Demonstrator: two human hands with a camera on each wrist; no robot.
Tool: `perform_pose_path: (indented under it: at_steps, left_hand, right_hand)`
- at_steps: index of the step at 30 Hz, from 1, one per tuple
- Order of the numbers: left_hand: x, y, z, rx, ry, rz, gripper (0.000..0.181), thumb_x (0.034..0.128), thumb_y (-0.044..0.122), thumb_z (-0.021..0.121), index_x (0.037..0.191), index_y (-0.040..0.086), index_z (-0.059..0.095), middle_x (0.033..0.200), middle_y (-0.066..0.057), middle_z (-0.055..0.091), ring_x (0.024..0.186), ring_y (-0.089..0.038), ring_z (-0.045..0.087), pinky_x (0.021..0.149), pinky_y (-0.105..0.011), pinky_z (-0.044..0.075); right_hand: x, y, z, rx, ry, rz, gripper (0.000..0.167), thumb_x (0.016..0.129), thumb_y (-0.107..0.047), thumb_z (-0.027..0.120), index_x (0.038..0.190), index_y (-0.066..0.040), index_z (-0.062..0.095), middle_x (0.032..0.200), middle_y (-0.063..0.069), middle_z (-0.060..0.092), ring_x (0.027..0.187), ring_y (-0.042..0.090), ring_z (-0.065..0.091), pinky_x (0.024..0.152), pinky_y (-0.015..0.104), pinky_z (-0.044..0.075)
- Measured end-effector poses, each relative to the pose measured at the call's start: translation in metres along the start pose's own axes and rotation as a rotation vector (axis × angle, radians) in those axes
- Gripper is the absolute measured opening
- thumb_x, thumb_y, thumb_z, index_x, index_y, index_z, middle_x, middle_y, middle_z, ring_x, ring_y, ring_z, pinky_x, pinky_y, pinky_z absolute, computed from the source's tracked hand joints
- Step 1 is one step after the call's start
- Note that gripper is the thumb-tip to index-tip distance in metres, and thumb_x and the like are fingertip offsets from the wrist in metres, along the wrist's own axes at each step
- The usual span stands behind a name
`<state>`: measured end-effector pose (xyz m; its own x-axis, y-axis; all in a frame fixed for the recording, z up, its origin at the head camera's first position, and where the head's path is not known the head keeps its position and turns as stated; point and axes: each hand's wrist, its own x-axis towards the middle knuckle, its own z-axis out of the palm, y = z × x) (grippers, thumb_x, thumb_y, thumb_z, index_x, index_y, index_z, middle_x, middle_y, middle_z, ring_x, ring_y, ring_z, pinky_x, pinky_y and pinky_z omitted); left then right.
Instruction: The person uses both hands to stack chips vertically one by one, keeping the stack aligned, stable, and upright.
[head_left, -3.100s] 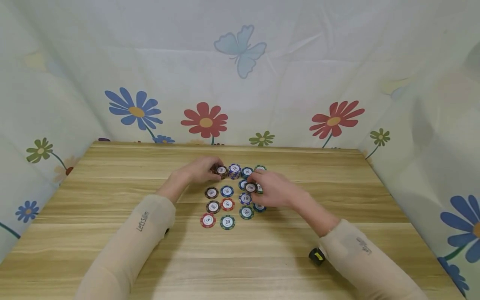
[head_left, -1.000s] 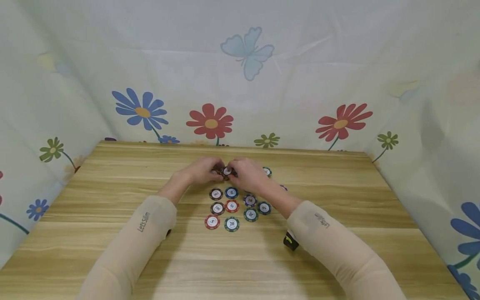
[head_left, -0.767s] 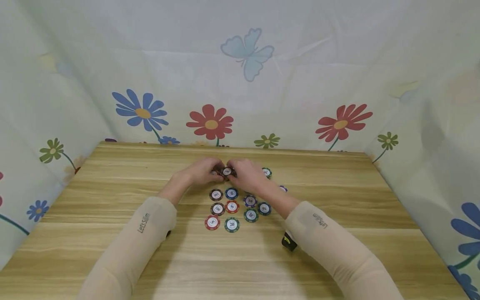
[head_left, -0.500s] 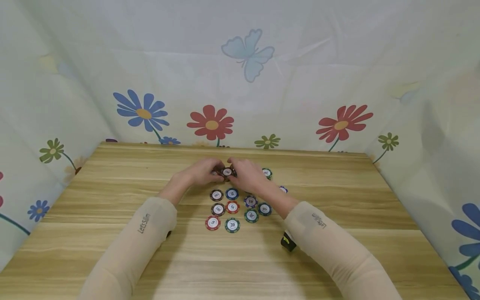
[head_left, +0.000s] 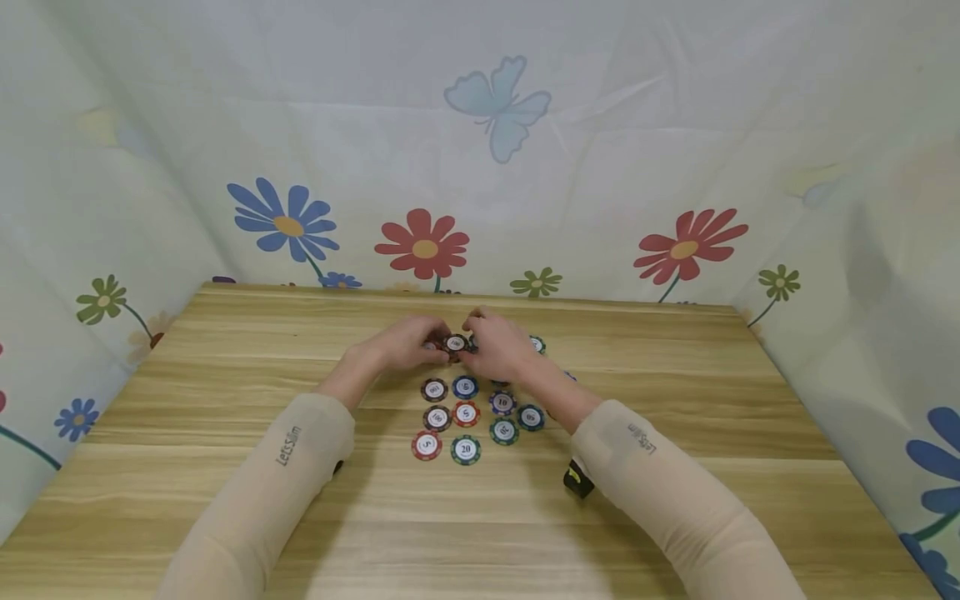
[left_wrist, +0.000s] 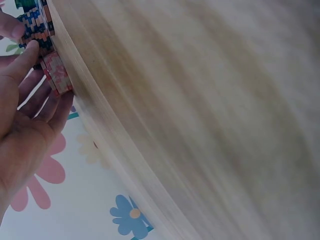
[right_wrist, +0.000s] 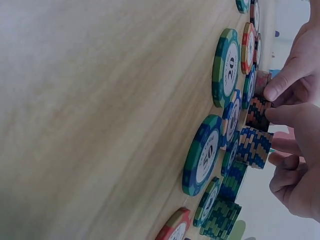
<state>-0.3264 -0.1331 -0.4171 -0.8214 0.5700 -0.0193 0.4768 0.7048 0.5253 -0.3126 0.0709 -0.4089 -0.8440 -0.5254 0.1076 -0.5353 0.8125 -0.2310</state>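
My left hand (head_left: 408,340) has its fingers and thumb curled round a stack of red poker chips (left_wrist: 57,72) and the black poker chip stack (head_left: 454,342) beside it. A chip marked 100 tops the black stack. My right hand (head_left: 502,346) is at the right side of that stack, thumb and index finger spread apart. In the right wrist view, one right fingertip touches or nearly touches the black stack, and the other fingers bend loosely behind a purple-blue chip stack (right_wrist: 255,147). Part of the row lies hidden under my right hand in the head view.
Several loose chips lie flat in front of the stacks, among them a green 20 chip (head_left: 465,450), a red 5 chip (head_left: 427,445) and a purple 10 chip (head_left: 502,402). A green stack (right_wrist: 220,220) ends the row. Printed cloth (head_left: 300,125) hangs behind the wooden table (head_left: 420,533).
My right hand has carried a 100 chip from the right onto the black stack. Its index finger has since lifted away from the stack. The left hand has stayed in place.
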Motion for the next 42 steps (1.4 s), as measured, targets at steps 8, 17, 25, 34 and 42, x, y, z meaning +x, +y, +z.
perform_pose_path:
  at_steps: [8, 17, 25, 34, 42]
  left_hand:
    - [0.0, 0.002, -0.001, 0.01, -0.001, 0.001, 0.031, 0.0978, 0.017, 0.073, 0.123, 0.001, 0.065, 0.113, -0.009, 0.068, 0.103, -0.022, 0.063, 0.097, -0.039, 0.049]
    - [0.002, 0.0, 0.001, -0.008, 0.0, -0.01, 0.027, 0.0987, 0.016, 0.072, 0.121, 0.003, 0.066, 0.111, -0.007, 0.068, 0.101, -0.021, 0.062, 0.095, -0.038, 0.049]
    - [0.001, 0.002, 0.0, -0.005, -0.015, -0.022, 0.032, 0.0988, 0.019, 0.072, 0.125, 0.002, 0.064, 0.115, -0.008, 0.067, 0.106, -0.022, 0.062, 0.098, -0.04, 0.048]
    - [-0.002, 0.003, 0.0, 0.004, -0.013, -0.048, 0.04, 0.0966, 0.019, 0.075, 0.13, 0.002, 0.062, 0.121, -0.011, 0.066, 0.112, -0.025, 0.06, 0.103, -0.042, 0.046]
    - [-0.005, -0.003, 0.0, -0.003, -0.009, -0.046, 0.051, 0.0929, 0.019, 0.078, 0.137, 0.0, 0.059, 0.127, -0.013, 0.064, 0.118, -0.027, 0.058, 0.106, -0.044, 0.044]
  right_hand:
    - [0.001, 0.001, 0.003, -0.009, -0.016, -0.006, 0.027, 0.095, -0.027, 0.075, 0.113, -0.007, 0.074, 0.13, 0.01, 0.059, 0.098, 0.024, 0.065, 0.082, 0.039, 0.055]
    - [0.0, 0.001, 0.003, -0.013, -0.008, -0.007, 0.034, 0.096, -0.028, 0.075, 0.12, -0.006, 0.07, 0.129, 0.01, 0.06, 0.098, 0.023, 0.065, 0.081, 0.039, 0.055]
    - [-0.017, 0.009, -0.013, 0.028, 0.025, -0.011, 0.041, 0.096, -0.028, 0.076, 0.129, -0.006, 0.065, 0.133, 0.011, 0.058, 0.105, 0.026, 0.065, 0.085, 0.043, 0.055]
    - [-0.046, 0.024, -0.034, 0.075, 0.067, -0.064, 0.018, 0.094, -0.018, 0.076, 0.103, -0.004, 0.071, 0.1, 0.009, 0.067, 0.09, 0.022, 0.065, 0.081, 0.038, 0.054]
    - [-0.076, 0.043, -0.042, 0.06, 0.022, -0.04, 0.014, 0.093, -0.016, 0.076, 0.083, -0.01, 0.067, 0.069, -0.004, 0.059, 0.061, 0.012, 0.052, 0.056, 0.03, 0.044]
